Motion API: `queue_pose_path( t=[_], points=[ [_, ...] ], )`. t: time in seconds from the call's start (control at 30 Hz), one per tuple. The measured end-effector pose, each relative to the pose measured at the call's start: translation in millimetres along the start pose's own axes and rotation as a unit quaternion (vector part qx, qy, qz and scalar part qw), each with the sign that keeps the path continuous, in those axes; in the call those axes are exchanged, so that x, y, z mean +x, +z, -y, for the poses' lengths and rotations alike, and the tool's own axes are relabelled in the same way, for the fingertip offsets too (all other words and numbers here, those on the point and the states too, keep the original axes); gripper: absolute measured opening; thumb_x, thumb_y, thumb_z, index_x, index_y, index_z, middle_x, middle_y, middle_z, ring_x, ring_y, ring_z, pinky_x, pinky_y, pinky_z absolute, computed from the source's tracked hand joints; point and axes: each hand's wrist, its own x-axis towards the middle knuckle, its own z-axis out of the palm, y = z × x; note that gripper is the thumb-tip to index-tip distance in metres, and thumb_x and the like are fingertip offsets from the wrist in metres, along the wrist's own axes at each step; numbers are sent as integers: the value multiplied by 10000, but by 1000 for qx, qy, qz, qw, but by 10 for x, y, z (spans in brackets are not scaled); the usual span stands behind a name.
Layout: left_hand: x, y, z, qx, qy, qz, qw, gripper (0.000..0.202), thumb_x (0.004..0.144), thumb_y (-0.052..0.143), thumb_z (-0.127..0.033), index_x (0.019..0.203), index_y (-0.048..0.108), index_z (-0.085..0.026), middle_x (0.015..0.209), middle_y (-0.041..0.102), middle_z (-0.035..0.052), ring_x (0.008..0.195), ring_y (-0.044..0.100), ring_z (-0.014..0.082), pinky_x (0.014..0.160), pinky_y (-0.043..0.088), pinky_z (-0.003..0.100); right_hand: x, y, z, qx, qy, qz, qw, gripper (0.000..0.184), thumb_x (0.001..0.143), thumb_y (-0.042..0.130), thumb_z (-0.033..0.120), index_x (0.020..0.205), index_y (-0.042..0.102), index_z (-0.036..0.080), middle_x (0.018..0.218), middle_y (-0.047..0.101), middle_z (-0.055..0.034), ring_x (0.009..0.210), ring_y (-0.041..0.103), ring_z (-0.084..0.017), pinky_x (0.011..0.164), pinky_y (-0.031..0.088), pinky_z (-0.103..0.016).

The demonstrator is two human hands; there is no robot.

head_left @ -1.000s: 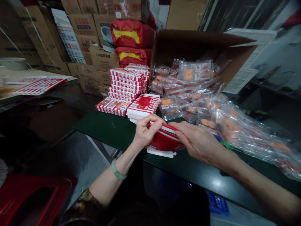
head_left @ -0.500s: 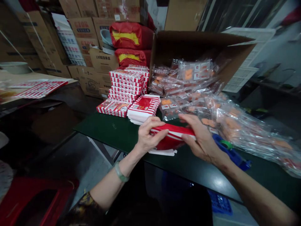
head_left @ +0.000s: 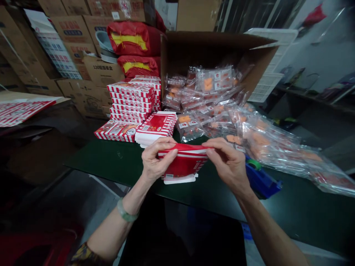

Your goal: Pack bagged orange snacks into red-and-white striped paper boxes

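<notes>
- Brown cartons (head_left: 94,72) are piled between ten and eleven o'clock, behind the green table (head_left: 97,160).
- Red box (head_left: 184,164) is held over the table's near part, its long axis running from nine to three o'clock, its slightly parted edge toward twelve.
- Left hand (head_left: 155,160): thumb and fingers nearly closed, pinching its nine o'clock end.
- Right hand (head_left: 229,164): likewise nearly closed, pinching its three o'clock end.

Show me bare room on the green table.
Green table: one patch lies left of the left hand, in front of the striped boxes; another lies right of the blue tape dispenser, in front of the plastic packets. Crowded: the back, with boxes and packets.
</notes>
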Motion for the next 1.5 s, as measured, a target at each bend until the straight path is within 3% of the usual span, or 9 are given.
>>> queue_pose_path(
  t=[0.3, 0.5, 0.6, 0.7, 0.77, 0.83, 1.03, 1.27, 1.5],
  points=[
    [25, 26, 38, -30, -60, -13, 998, 43, 817, 590, -151, 778, 603, -162, 852, 670, 55, 750, 649, 143, 694, 517, 302, -157, 93, -125, -188, -135, -28, 972, 283, 870, 450, 125, 1099, 598, 201, 1087, 584, -117, 972, 594, -198, 834, 495, -367],
    [195, 38, -221, 204, 8, 68, 977, 104, 733, 706, -221, 780, 644, -153, 961, 667, 101, 852, 632, 187, 718, 506, 314, -193, 54, -129, -145, -125, -10, 981, 218, 873, 483, 174, 1074, 561, 207, 1132, 556, -118, 1033, 566, -214, 860, 480, -408],
    [235, 83, -281, 223, 53, 107, 967, 102, 746, 703, -239, 785, 654, -157, 791, 684, 63, 700, 613, 149, 656, 501, 291, 2, -60, -20, -44, -7, 76, 996, 126, 857, 545, 251, 972, 529, 202, 999, 598, -75, 929, 600, -177, 812, 497, -354],
    [223, 92, -269, 210, 69, 109, 969, 95, 744, 708, -220, 778, 654, -150, 764, 686, 64, 671, 599, 139, 642, 504, 286, 317, -165, 82, 51, 109, 244, 962, 343, 805, 606, 286, 1093, 444, 196, 936, 629, -36, 821, 620, -143, 704, 514, -285],
    [207, 73, -256, 211, 69, 110, 969, 94, 743, 710, -221, 783, 657, -153, 769, 686, 62, 671, 598, 138, 632, 503, 282, 506, -203, 144, 61, 128, 345, 928, 406, 782, 621, 281, 1128, 433, 182, 884, 641, -14, 759, 619, -130, 640, 505, -252],
    [198, 50, -252, 210, 68, 111, 969, 105, 740, 714, -233, 791, 660, -158, 769, 684, 58, 668, 603, 137, 622, 502, 277, 624, -221, 207, 11, 97, 390, 916, 392, 773, 624, 270, 1118, 471, 164, 861, 659, -10, 748, 622, -128, 646, 494, -245],
    [176, 43, -273, 196, 68, 100, 973, 117, 724, 727, -218, 800, 661, -159, 761, 683, 55, 669, 617, 140, 633, 513, 277, 609, -254, 360, -153, 7, 369, 917, 446, 759, 635, 227, 1184, 525, 148, 922, 717, -20, 818, 656, -153, 746, 473, -263],
    [114, 52, -293, 194, 80, 89, 974, 139, 712, 739, -227, 813, 661, -173, 759, 686, 45, 652, 607, 137, 623, 507, 284, 505, -253, 381, -115, 52, 376, 918, 382, 775, 606, 203, 1142, 509, 154, 832, 708, 13, 681, 632, -112, 635, 459, -219],
    [112, 61, -275, 205, 117, 69, 969, 166, 706, 745, -213, 832, 646, -171, 757, 684, 43, 641, 604, 132, 597, 509, 273, 383, -208, 328, -105, 1, 331, 938, 270, 846, 527, 218, 1109, 489, 171, 806, 699, 5, 672, 611, -114, 667, 447, -241]
  ],
)
